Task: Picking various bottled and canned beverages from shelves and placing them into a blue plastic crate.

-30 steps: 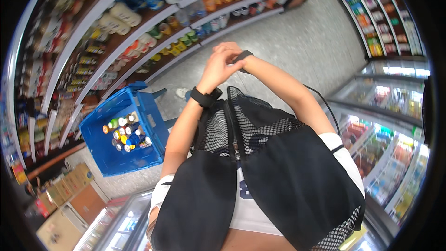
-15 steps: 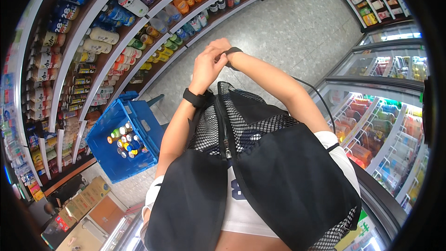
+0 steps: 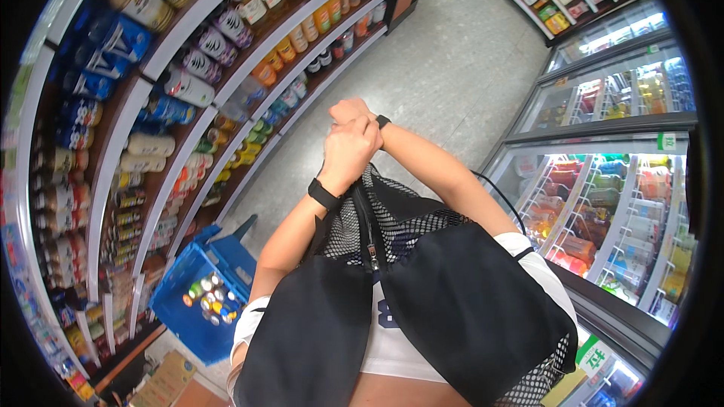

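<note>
In front of me, my left hand (image 3: pixel 351 152) bends closed over my right hand (image 3: pixel 349 111) close to the wrist. The two hands touch above the grey floor (image 3: pixel 430 60). My right hand's back and knuckles show, but its fingers are mostly hidden. On my right wrist sits a dark band (image 3: pixel 383 120). A wider black band (image 3: pixel 324 193) circles my left wrist. Below my hands hangs the zipped black mesh vest (image 3: pixel 377 211) that I wear. Nothing shows between the hands.
Curved shelves (image 3: pixel 148 90) of bottles and cans run along the left. A blue basket (image 3: pixel 177 324) holding several cans and bottles stands at their foot. Lit glass-front coolers (image 3: pixel 603 139) line the right side. A cardboard box (image 3: pixel 170 380) lies at lower left, and more shelves (image 3: pixel 520 0) stand far back.
My left hand has shifted up over my right hand, which has lowered slightly. The view has turned and advanced along the aisle: the basket sits lower and the shelves have slid down.
</note>
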Demonstrator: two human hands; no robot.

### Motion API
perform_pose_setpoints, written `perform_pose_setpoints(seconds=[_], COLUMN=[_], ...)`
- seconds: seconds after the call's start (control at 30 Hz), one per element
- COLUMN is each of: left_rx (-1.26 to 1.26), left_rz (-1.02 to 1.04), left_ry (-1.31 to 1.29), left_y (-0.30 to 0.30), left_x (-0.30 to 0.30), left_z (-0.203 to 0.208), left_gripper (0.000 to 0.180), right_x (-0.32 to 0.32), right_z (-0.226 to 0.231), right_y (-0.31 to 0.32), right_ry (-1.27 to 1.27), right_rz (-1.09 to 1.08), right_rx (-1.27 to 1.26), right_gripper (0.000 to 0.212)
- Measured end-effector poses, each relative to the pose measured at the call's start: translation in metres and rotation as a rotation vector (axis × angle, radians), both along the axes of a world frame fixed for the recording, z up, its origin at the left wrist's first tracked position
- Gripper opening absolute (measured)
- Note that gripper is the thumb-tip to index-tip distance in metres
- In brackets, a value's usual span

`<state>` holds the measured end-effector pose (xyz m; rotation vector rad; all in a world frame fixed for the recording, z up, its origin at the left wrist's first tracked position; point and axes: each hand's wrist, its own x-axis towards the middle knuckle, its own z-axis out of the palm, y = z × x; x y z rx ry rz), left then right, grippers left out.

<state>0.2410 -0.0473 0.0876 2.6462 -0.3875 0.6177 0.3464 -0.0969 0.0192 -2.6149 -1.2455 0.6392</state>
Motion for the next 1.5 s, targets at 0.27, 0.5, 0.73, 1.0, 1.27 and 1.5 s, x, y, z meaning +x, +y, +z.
perform_pose_setpoints(seconds=[0.27, 0.5, 0.73, 1.0, 1.27, 1.5], left_rx=[-0.05, -0.515, -0.56, -0.5, -0.613, -0.606], left_rz=[-0.135, -0.169, -0.291, -0.031, 0.186, 0.2], left_ry=[0.042, 0.386, 0.166, -0.062, -0.072, -0.1], left_y=[0.014, 0.061, 0.082, 0.097, 0.067, 0.021], left_x=[0.07, 0.112, 0.144, 0.186, 0.245, 0.306], left_z=[-0.005, 0.019, 0.037, 0.049, 0.038, 0.048], left_gripper=[0.012, 0.039, 0.044, 0.028, 0.01, 0.008], right_x=[0.075, 0.128, 0.154, 0.178, 0.227, 0.296], right_z=[-0.017, 0.029, 0.08, 0.082, 0.091, 0.117], right_y=[0.005, 0.016, 0.031, 0.023, -0.018, -0.061], right_ry=[0.26, -0.097, -0.268, 0.081, 0.474, 0.544], right_rz=[-0.516, -0.45, -0.329, -0.17, 0.031, 0.205], right_rx=[0.156, 0.334, 0.661, 0.897, 0.838, 0.737], right_gripper=[0.028, 0.03, 0.025, 0.021, 0.026, 0.025])
